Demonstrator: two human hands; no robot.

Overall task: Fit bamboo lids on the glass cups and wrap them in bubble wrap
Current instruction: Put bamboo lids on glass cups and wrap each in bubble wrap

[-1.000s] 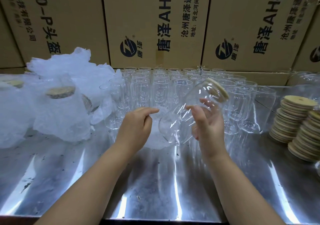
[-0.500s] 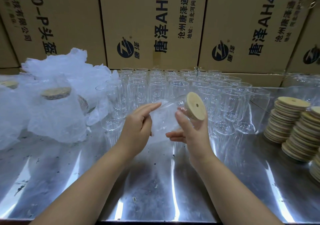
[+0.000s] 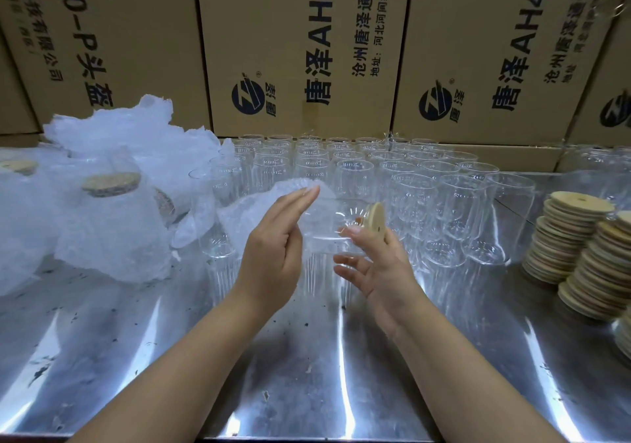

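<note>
Your desk [image 3: 307, 391] is glossy sheet metal, streaked with reflections and flecked with dark specks. The glass cup [image 3: 327, 224] is clear and smooth, its bamboo lid [image 3: 375, 219] pale matt wood. The bubble wrap [image 3: 246, 217] is translucent, dimpled plastic. The far cardboard boxes [image 3: 300, 32] look matt brown.

We are viewing a sideways clear glass cup [image 3: 326, 229], round bamboo lid [image 3: 375, 221] fitted, white bubble wrap [image 3: 252, 213] against its base.
</note>
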